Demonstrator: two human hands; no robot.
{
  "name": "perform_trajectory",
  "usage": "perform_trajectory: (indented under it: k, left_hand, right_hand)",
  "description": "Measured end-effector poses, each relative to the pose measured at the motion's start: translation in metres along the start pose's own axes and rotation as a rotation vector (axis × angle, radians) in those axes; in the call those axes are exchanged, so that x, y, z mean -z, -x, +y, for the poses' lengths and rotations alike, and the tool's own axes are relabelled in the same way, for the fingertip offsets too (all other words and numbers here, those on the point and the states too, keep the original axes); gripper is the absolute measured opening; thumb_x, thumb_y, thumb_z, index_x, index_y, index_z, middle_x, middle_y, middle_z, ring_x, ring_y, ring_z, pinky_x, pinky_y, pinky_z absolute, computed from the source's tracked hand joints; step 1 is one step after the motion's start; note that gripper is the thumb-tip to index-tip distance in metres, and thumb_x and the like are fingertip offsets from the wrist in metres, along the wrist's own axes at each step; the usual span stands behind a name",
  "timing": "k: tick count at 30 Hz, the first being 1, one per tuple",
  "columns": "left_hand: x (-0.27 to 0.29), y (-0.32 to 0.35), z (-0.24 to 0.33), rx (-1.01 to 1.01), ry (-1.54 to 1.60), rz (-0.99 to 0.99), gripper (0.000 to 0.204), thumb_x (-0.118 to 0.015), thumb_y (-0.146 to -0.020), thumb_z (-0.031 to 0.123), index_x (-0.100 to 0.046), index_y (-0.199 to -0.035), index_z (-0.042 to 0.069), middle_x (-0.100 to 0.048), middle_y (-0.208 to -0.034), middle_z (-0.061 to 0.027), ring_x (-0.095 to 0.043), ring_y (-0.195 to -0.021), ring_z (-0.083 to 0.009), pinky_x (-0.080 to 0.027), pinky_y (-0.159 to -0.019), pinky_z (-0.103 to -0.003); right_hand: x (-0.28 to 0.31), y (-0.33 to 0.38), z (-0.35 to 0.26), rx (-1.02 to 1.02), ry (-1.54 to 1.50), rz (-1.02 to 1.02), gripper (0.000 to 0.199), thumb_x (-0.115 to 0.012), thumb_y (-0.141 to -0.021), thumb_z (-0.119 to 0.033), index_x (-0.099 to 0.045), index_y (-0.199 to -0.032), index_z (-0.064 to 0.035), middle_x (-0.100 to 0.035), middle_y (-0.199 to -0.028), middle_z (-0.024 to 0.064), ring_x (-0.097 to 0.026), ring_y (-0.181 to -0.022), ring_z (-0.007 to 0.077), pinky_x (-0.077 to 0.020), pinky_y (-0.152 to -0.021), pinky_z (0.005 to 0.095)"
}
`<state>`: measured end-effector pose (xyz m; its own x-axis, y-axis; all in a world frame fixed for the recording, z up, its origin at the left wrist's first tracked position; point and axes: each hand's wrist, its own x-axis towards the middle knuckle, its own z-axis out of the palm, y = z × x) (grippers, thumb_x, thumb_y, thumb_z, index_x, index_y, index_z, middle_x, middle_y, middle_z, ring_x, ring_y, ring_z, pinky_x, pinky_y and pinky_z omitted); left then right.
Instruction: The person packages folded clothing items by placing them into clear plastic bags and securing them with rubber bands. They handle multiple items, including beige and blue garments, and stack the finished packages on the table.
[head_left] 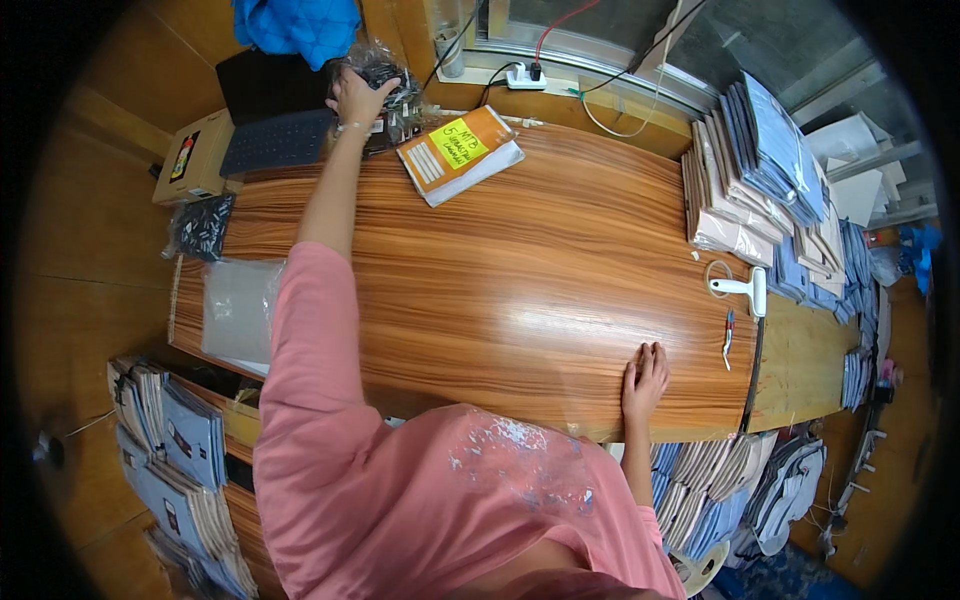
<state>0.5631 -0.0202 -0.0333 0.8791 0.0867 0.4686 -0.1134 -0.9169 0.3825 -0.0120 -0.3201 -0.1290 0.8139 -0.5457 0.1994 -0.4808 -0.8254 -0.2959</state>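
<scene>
My left hand [358,95] reaches far across the wooden table [520,290] to its back left corner and grips a clear plastic bag of dark small items [385,68]. My right hand [645,378] lies flat, fingers apart, on the near edge of the table and holds nothing. An orange-covered booklet with a yellow note [460,152] lies just right of the left hand.
A dark keyboard [275,140] and cardboard box [192,157] sit at the back left. Stacks of packaged folded garments [760,170] fill the right side. A white-handled tool [742,288] and small cutters [727,335] lie near the right edge. Clear plastic bags [238,308] lie at left.
</scene>
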Motion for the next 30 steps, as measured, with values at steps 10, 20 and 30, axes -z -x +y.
perform_trajectory:
  k: [10,20,30]
  left_hand:
    - [-0.018,-0.008,-0.034,-0.22,0.471,0.227,0.052,-0.071,-0.071,0.023,-0.048,-0.112,0.001,-0.061,-0.098,-0.0181,-0.057,-0.091,-0.0338,-0.042,-0.081,-0.04]
    - [0.057,0.072,-0.013,-0.186,0.475,0.26,0.094,-0.07,-0.074,0.021,-0.005,-0.137,-0.004,-0.036,-0.132,-0.0254,-0.034,-0.122,-0.038,-0.027,-0.101,-0.041]
    - [0.138,0.398,-0.012,-0.177,0.02,-0.443,0.076,-0.057,-0.082,0.032,-0.015,-0.14,0.005,-0.013,-0.143,-0.0227,-0.009,-0.133,-0.0376,-0.011,-0.103,-0.057]
  right_hand:
    - [0.001,-0.008,-0.006,-0.004,0.022,-0.028,0.041,-0.052,-0.084,-0.02,-0.047,-0.123,-0.0069,-0.039,-0.133,0.0138,-0.033,-0.124,0.0304,-0.021,-0.103,0.0454]
    - [0.001,-0.004,-0.005,0.017,0.019,-0.029,0.041,-0.052,-0.084,-0.02,-0.048,-0.122,-0.0063,-0.039,-0.133,0.0154,-0.033,-0.124,0.0306,-0.0224,-0.102,0.045]
    - [-0.006,0.003,0.013,0.066,0.019,0.015,0.043,-0.053,-0.083,-0.024,-0.048,-0.122,-0.0077,-0.04,-0.131,0.0154,-0.034,-0.124,0.0295,-0.023,-0.101,0.0447]
